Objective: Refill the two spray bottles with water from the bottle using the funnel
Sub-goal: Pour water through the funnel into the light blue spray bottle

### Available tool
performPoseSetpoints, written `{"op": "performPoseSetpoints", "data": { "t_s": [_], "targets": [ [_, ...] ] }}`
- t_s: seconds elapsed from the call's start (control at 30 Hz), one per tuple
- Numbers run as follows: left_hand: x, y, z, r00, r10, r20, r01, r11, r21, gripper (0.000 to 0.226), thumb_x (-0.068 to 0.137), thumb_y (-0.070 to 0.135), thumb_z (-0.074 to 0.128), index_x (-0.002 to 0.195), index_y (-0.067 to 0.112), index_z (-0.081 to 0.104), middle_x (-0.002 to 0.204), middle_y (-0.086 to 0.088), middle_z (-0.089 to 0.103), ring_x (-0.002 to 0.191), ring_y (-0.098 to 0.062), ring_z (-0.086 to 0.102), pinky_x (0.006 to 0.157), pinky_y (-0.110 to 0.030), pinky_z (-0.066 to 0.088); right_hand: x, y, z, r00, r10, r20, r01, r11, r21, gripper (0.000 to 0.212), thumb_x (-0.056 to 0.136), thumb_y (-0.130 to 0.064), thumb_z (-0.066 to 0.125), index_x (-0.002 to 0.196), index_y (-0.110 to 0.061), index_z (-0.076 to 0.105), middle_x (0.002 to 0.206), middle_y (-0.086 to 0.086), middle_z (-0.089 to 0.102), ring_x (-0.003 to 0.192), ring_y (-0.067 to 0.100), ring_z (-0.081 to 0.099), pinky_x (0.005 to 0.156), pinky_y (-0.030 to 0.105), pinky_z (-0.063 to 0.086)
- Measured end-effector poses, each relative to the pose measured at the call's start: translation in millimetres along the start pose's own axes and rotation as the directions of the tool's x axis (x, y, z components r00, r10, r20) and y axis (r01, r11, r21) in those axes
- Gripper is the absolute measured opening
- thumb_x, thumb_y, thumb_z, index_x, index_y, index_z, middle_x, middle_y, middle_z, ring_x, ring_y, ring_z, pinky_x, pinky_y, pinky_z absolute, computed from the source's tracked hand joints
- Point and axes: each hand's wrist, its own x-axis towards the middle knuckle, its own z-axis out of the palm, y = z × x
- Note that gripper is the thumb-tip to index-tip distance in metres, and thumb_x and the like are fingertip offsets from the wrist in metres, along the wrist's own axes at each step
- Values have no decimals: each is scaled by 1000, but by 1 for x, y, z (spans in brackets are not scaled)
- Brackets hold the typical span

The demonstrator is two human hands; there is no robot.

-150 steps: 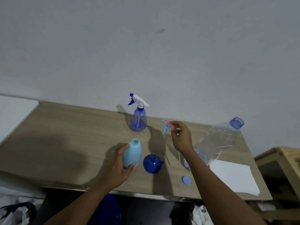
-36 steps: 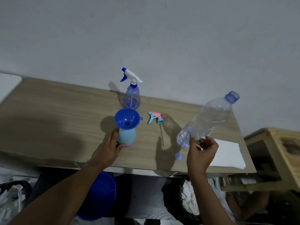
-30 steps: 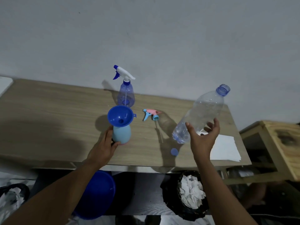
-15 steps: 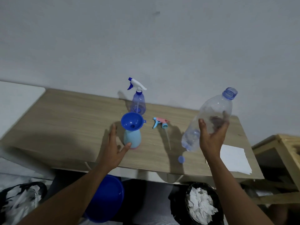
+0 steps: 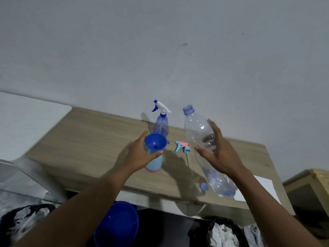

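Nearest, below the table edge: round deep-blue plastic basin (image 5: 116, 224); to its right, black bin with crumpled white paper (image 5: 225, 232); at far left, black-and-white crumpled bag (image 5: 23, 221).

Two bare forearms, reaching up from the lower edge toward the table.

Long light-wood laminate table (image 5: 89, 139), set against the wall. On its near right corner: flat white paper sheet (image 5: 263, 186). Near the front edge: small round blue bottle cap (image 5: 204, 186), lying loose.

Large clear plastic water bottle (image 5: 199, 134), uncapped, blue neck ring on top, leaning with its neck toward the left and its base low over the front edge, just beside the cap. A little water visible in the lower part.

Right hand (image 5: 219, 154): grasping the clear bottle around mid-body, fingers spread fairly wide, thumb on the near-left side, fingertips curving round the far-right side.

Pale-blue opaque spray bottle body with pink base (image 5: 154, 164), upright on the table, sprayer removed. Blue plastic funnel with small side tab (image 5: 155, 142), seated in its neck.

Left hand (image 5: 141, 154): half-open, cupped round the pale-blue bottle's neck just under the funnel, thumb in front, fingers behind the funnel rim.

Pink-and-light-blue trigger sprayer head with dip tube (image 5: 182, 146), lying on the table between the funnel and the clear bottle.

Translucent violet-blue spray bottle with white-and-blue trigger head (image 5: 161, 124), upright behind the funnel, close to the wall, sprayer in place.

Farthest: plain grey-white wall (image 5: 160, 50). Far left: white flat surface (image 5: 30, 122). Far right: light wooden furniture (image 5: 311, 186).
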Motion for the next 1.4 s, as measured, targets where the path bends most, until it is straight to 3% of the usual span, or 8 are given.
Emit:
{"op": "performPoseSetpoints", "data": {
  "t_s": [0.1, 0.17, 0.27, 0.47, 0.67, 1.1, 1.4],
  "targets": [
    [4, 5, -2, 1000, 28, -1, -28, 1000, 13, 71, 72, 36, 87, 131, 17, 52, 102, 25, 54, 100, -4, 54, 78, -17, 44, 3, -1, 1, 991, -10, 135, 27, 992, -127, 94, 78, -67, 65, 151, -49, 8, 100, -14, 63, 86, 10, 65, 79, 39, 56],
    [6, 3, -4, 999, 30, 26, -30, 1000, 5, 60, 70, 41, 87, 120, 34, 56, 102, 31, 61, 99, -3, 60, 85, -24, 52, 5, -1, 3, 975, -9, 222, 55, 978, -200, 94, 78, -69, 62, 151, -51, 6, 100, -14, 62, 84, 11, 64, 79, 38, 55],
    [10, -5, -5, 998, 39, 48, -39, 999, -6, 61, 65, 51, 85, 118, 41, 57, 106, 21, 69, 100, -4, 64, 90, -39, 55, 9, 0, 5, 953, 3, 302, 86, 956, -280, 93, 79, -69, 61, 150, -51, 4, 104, -13, 65, 86, 15, 64, 78, 35, 54],
    [12, -9, -11, 993, 53, 109, -52, 999, -13, 65, 64, 50, 86, 122, 40, 57, 109, 20, 69, 103, -5, 64, 91, -44, 56, 13, -7, 10, 911, 17, 411, 150, 916, -371, 92, 81, -68, 60, 150, -50, 2, 106, -11, 66, 91, 17, 64, 76, 31, 49],
    [12, -13, -10, 996, 42, 83, -38, 998, -44, 72, 63, 51, 87, 126, 37, 55, 112, 19, 67, 106, -7, 63, 96, -40, 54, 14, -9, 8, 893, 50, 448, 162, 892, -423, 95, 77, -70, 59, 151, -50, 3, 108, -9, 67, 101, 23, 64, 80, 36, 51],
    [13, -16, -12, 995, 77, 59, -71, 993, -92, 75, 60, 51, 87, 126, 31, 59, 107, 17, 70, 100, -5, 65, 93, -40, 56, 16, -17, 4, 878, 90, 471, 166, 865, -474, 91, 73, -73, 56, 146, -53, 5, 110, -2, 69, 101, 28, 64, 83, 42, 54],
    [13, -13, -11, 993, 93, 67, -86, 991, -101, 71, 62, 50, 87, 125, 31, 60, 105, 16, 71, 99, -4, 65, 92, -39, 56, 18, -22, -2, 874, 111, 474, 181, 829, -529, 86, 78, -65, 61, 148, -50, 13, 116, -1, 67, 104, 29, 63, 81, 37, 51]
  ]
}}
